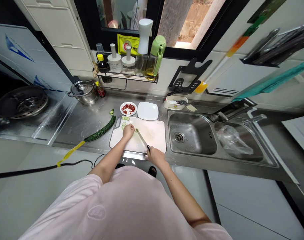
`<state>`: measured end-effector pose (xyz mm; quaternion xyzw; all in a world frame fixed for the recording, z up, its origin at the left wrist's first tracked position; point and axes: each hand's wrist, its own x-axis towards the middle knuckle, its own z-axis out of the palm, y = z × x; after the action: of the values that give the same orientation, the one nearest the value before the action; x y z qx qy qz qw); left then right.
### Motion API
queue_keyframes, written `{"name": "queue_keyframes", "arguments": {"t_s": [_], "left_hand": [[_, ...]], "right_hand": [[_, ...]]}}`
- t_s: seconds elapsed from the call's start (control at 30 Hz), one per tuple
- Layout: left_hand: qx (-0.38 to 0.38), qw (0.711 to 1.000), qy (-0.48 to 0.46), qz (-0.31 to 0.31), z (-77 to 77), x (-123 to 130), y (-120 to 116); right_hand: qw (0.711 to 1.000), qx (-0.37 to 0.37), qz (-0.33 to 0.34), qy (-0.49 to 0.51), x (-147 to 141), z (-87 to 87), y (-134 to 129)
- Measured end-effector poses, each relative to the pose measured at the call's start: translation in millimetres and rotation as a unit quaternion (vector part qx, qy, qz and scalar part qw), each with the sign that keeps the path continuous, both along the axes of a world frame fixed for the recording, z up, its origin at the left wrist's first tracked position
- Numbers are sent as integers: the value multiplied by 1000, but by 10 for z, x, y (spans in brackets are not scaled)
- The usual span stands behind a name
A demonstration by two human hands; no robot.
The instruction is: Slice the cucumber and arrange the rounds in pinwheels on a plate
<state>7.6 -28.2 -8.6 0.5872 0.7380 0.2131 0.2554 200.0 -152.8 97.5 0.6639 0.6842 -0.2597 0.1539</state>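
My right hand point(155, 156) is closed round the black handle of a knife point(142, 139). The blade points up and left over the white cutting board point(152, 135), and a small green cucumber slice point(136, 130) is at its tip. Beside that tip, my left hand point(128, 131) has its fingers pinched together; whether anything is between them is hidden. Several thin cucumber slices point(124, 124) lie on the board's upper left. A long dark green cucumber point(101, 130) rests on the counter left of the board, and a short cut end point(111, 112) lies above it.
Behind the board stand a plate of chopped red pieces point(128, 113) and a white square plate point(147, 116). A steel pot point(83, 92) is at the back left. Right of the board is a sink point(192, 140); its second basin holds a plastic bag point(233, 140). Bottles fill a wall rack point(128, 76).
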Motion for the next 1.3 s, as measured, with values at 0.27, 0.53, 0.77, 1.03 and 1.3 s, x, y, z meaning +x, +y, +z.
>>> {"name": "queue_keyframes", "arguments": {"t_s": [0.27,0.53,0.77,1.03,1.3], "left_hand": [[10,1000,-5,0,-1,-4,-5],[9,1000,-4,-2,13,-3,-9],[10,1000,-1,-3,26,-2,-9],[6,1000,1,3,41,11,-11],[15,1000,1,2,20,8,-8]], "right_hand": [[1000,-3,1,3,-6,24,15],[1000,1,0,8,9,-18,7],[1000,5,-1,2,46,-73,-76],[1000,6,-1,3,92,-91,-142],[1000,10,2,-1,130,-71,-186]]}}
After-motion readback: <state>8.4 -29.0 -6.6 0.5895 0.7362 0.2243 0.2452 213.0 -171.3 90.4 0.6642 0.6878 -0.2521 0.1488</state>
